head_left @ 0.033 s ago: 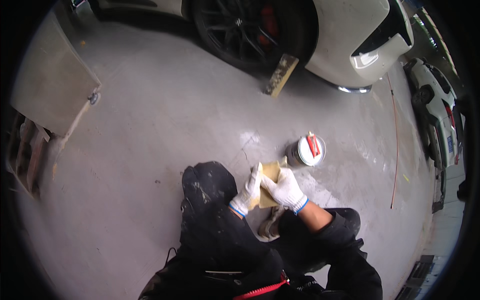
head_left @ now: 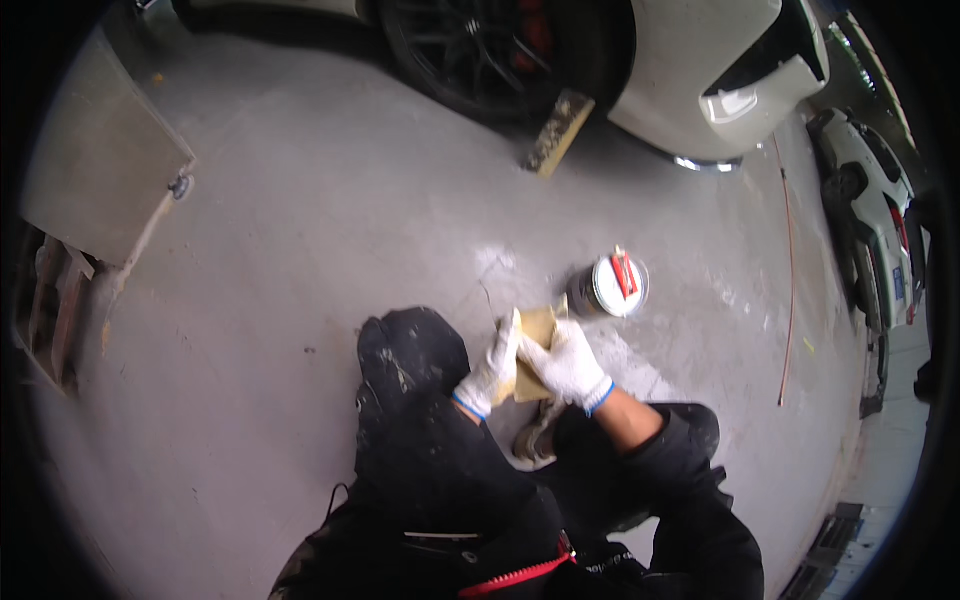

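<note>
Between my legs, I hold a yellowish-tan sheet (head_left: 538,328), folded or creased, whose exact kind I cannot make out. My left hand (head_left: 491,372), in a white knit glove with a blue cuff, is closed on its left side. My right hand (head_left: 570,365), gloved the same way, grips the right side with the thumb over the front. Just beyond my right hand stands a round can (head_left: 607,290) with a white lid. On that lid lies a red tube (head_left: 624,275).
A white car (head_left: 690,75) with a dark wheel (head_left: 480,45) is ahead, and a tan block (head_left: 558,135) rests by its tyre. At left stands a beige panel (head_left: 110,165). A thin reddish rod (head_left: 788,270) lies at right, near another white car (head_left: 875,200).
The whole view has shifted slightly, so the can, cars and my hands appear a little higher. Both hands keep hold of the tan sheet.
</note>
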`<control>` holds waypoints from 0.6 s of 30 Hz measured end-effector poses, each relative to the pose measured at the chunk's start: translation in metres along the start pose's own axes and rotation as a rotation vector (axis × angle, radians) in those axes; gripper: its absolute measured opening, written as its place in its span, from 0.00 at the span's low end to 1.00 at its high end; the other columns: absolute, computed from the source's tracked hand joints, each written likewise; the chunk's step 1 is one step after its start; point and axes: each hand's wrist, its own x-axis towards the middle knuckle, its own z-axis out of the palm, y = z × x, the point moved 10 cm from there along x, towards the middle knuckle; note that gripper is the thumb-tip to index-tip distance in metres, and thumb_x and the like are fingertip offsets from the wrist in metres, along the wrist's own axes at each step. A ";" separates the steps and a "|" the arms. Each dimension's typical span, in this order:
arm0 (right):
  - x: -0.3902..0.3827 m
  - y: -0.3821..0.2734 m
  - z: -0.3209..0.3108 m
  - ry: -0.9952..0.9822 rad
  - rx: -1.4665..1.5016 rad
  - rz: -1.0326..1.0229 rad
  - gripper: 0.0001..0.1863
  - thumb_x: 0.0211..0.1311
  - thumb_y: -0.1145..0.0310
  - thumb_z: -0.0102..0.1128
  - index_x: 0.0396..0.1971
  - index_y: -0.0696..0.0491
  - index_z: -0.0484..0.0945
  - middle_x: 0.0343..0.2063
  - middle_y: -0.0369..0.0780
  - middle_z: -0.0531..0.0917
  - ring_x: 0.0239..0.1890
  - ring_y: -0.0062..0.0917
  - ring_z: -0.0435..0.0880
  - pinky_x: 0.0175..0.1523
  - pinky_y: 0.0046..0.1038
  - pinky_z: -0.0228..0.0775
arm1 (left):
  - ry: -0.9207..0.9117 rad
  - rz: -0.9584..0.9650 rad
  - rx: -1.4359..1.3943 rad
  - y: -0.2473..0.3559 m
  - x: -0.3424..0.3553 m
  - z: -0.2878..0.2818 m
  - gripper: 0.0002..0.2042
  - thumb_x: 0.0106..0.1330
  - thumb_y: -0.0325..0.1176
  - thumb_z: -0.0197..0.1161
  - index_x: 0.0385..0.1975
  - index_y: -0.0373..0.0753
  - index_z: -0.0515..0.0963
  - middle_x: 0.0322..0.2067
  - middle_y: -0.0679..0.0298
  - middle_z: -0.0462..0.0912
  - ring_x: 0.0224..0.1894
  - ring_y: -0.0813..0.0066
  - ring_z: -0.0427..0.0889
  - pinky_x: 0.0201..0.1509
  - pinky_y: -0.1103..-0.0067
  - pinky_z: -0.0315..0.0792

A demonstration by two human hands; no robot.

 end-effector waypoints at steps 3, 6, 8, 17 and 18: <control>0.000 0.015 0.013 -0.172 0.211 0.146 0.16 0.70 0.62 0.70 0.43 0.61 0.86 0.33 0.40 0.91 0.34 0.20 0.89 0.41 0.29 0.80 | -0.044 -0.094 -0.354 0.012 -0.004 0.025 0.44 0.75 0.73 0.43 0.72 0.36 0.65 0.61 0.55 0.77 0.62 0.62 0.81 0.64 0.65 0.79; 0.006 0.013 -0.021 0.091 0.284 0.138 0.15 0.70 0.63 0.70 0.42 0.61 0.85 0.34 0.40 0.90 0.33 0.21 0.89 0.40 0.29 0.82 | -0.060 -0.089 -0.552 0.029 -0.001 0.033 0.49 0.74 0.76 0.33 0.74 0.33 0.64 0.69 0.51 0.72 0.71 0.59 0.72 0.75 0.65 0.67; 0.002 0.019 -0.027 0.164 0.281 0.258 0.15 0.70 0.62 0.69 0.44 0.61 0.84 0.34 0.41 0.90 0.33 0.23 0.89 0.40 0.30 0.83 | -0.068 -0.127 -0.704 0.030 0.001 0.031 0.53 0.70 0.80 0.32 0.74 0.32 0.64 0.70 0.51 0.71 0.72 0.57 0.71 0.76 0.64 0.66; 0.006 0.004 -0.019 0.081 0.173 0.190 0.18 0.69 0.60 0.69 0.42 0.63 0.85 0.29 0.42 0.90 0.28 0.24 0.89 0.35 0.29 0.82 | -0.016 -0.185 -0.530 0.017 -0.008 0.025 0.49 0.74 0.75 0.34 0.72 0.31 0.65 0.67 0.51 0.74 0.70 0.58 0.73 0.75 0.64 0.68; 0.007 0.011 -0.016 0.061 0.225 0.260 0.17 0.69 0.60 0.68 0.43 0.62 0.85 0.30 0.43 0.90 0.27 0.25 0.90 0.35 0.29 0.83 | -0.125 -0.046 -0.573 0.033 -0.008 0.032 0.47 0.75 0.74 0.34 0.73 0.33 0.64 0.66 0.53 0.74 0.69 0.59 0.74 0.74 0.65 0.69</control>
